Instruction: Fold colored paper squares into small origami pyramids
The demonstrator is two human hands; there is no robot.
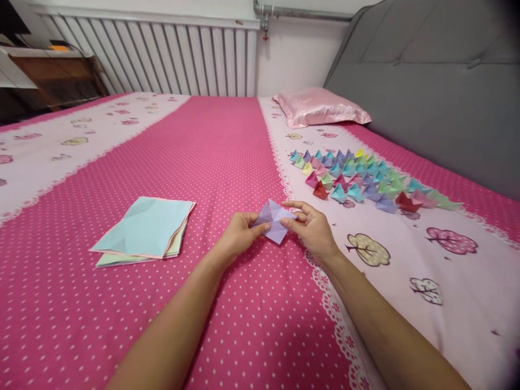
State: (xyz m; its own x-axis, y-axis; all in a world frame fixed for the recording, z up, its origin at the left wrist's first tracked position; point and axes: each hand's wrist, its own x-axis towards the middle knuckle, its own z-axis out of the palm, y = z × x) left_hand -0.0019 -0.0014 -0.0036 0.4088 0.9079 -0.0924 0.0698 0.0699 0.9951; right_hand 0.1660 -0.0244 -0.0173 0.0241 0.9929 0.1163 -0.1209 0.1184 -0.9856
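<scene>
Left hand [240, 234] pinches the left corner of a folded lilac paper [275, 221], thumb on top, fingers curled beneath; right hand [312, 227] grips the opposite side, forefinger stretched along the far edge, thumb pressed on the fold; the paper is held between both hands just above the pink dotted bedspread [219, 157], near the middle of the bed; creases show as a raised point at its centre. Left of the hands, a loose stack of paper sheets [144, 230] lies flat, pale blue sheet uppermost. Far right, on the pale tree-printed strip, folded paper pieces [365, 181] in many colours stand in close rows; beyond them a pink satin pillow [320, 106] against the grey headboard [439, 81].
</scene>
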